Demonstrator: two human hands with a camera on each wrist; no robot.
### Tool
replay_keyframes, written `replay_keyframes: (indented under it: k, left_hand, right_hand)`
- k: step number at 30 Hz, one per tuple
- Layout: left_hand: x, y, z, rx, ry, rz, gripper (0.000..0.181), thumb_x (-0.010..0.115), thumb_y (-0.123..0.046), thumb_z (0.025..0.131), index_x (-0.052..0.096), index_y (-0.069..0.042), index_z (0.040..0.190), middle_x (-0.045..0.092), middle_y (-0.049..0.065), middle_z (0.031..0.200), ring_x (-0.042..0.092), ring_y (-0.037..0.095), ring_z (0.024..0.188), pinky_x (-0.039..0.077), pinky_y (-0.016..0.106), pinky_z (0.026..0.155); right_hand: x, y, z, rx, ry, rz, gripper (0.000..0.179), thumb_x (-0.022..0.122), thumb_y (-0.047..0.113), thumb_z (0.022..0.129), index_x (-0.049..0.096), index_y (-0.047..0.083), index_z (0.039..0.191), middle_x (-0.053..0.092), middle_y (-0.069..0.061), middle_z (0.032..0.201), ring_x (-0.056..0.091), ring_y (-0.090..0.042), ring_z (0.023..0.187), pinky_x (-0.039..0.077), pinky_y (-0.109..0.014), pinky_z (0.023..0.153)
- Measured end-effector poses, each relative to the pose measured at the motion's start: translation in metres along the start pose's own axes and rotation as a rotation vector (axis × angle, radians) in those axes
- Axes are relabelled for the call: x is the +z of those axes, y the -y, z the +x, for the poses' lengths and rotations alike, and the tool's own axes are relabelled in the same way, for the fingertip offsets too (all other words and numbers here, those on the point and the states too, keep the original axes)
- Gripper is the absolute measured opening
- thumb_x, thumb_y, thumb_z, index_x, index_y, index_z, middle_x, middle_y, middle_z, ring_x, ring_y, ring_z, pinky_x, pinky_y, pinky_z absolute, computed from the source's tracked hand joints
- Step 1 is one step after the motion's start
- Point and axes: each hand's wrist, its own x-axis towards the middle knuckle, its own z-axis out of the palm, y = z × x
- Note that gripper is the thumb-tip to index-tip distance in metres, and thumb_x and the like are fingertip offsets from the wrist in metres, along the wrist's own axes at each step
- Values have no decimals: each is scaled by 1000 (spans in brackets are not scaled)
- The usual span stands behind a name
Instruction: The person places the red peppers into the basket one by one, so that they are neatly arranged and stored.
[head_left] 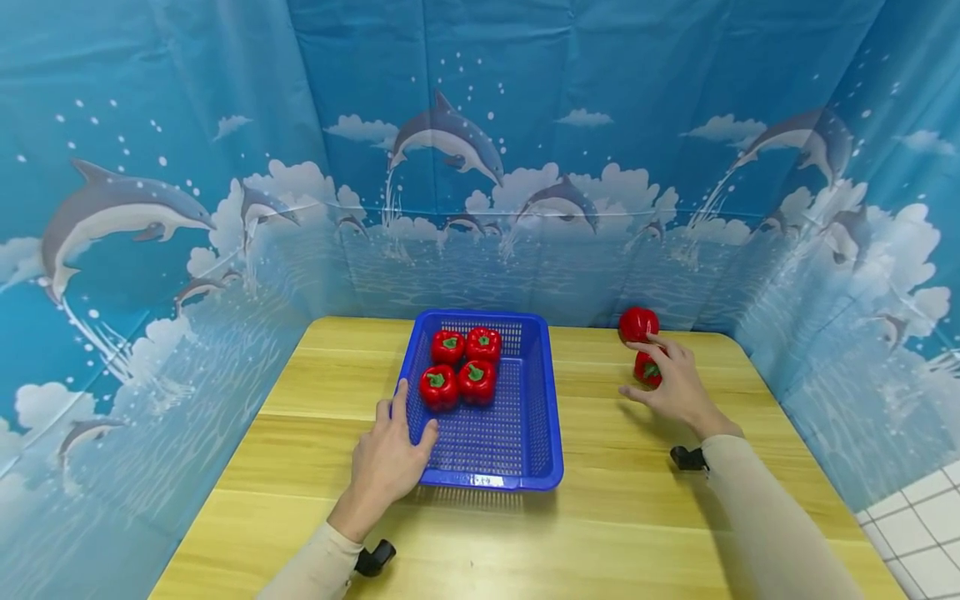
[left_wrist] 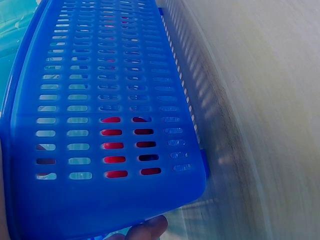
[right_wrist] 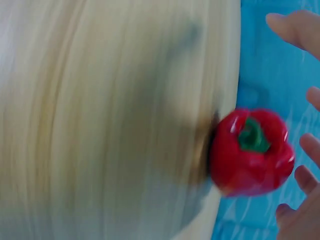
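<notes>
My left hand (head_left: pixel 390 454) holds the left wall of a blue plastic basket (head_left: pixel 551 400), thumb over the rim and fingers along the outside. In the left wrist view, fingertips (left_wrist: pixel 147 229) show past the basket's corner. Four glossy red bell peppers with green stems, one of them a front bell pepper (head_left: pixel 477 382), sit in its left rear part. My right hand (head_left: pixel 678 387) is spread over the nearer loose bell pepper (head_left: pixel 647 368). The right wrist view shows a gap between the fingers and a red bell pepper (right_wrist: pixel 252 155). Another bell pepper (head_left: pixel 637 323) lies just behind.
The wooden table (head_left: pixel 615 517) ends at the back against a blue dolphin-print curtain (head_left: pixel 480 267), which also hangs along both sides. White tiles (head_left: pixel 918 517) show at the lower right. Small black devices are strapped at both wrists.
</notes>
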Motion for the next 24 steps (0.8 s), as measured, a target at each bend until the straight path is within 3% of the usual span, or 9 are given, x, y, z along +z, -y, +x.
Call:
replay_keyframes:
  k: [7,17,21,24]
  left_hand:
    - [-1,-2,1,-2,-4,3,97,67,-54,112,22,-11,187,57,31,163,58,28,63,50,35,54]
    - [-1,-2,0,-8,3,5,97,66,-56,113,22,-12,187,57,31,164,59,29,64,52,37,55]
    - [-1,-2,1,-17,6,0,97,68,-53,113,22,-13,187,56,30,165,59,29,64,52,37,55]
    - [0,-2,1,-21,5,-3,97,68,-54,113,22,-13,187,55,31,166,59,28,64,52,37,54]
  right_hand:
    - [-8,-24,-6,-37,-2,8,95,104,15,88,54,3,168,35,-43,175,28,-69,160,17,-89,124]
    - [-8,-41,-5,-2,35,4,101,101,8,89,47,6,174,30,-45,177,25,-70,162,16,-90,124]
    - [-7,-40,-1,24,53,10,98,99,4,91,48,7,174,29,-45,178,27,-73,160,21,-90,122]
    - [-6,-40,0,40,57,2,92,96,-1,92,50,5,172,30,-45,177,34,-75,155,34,-89,124]
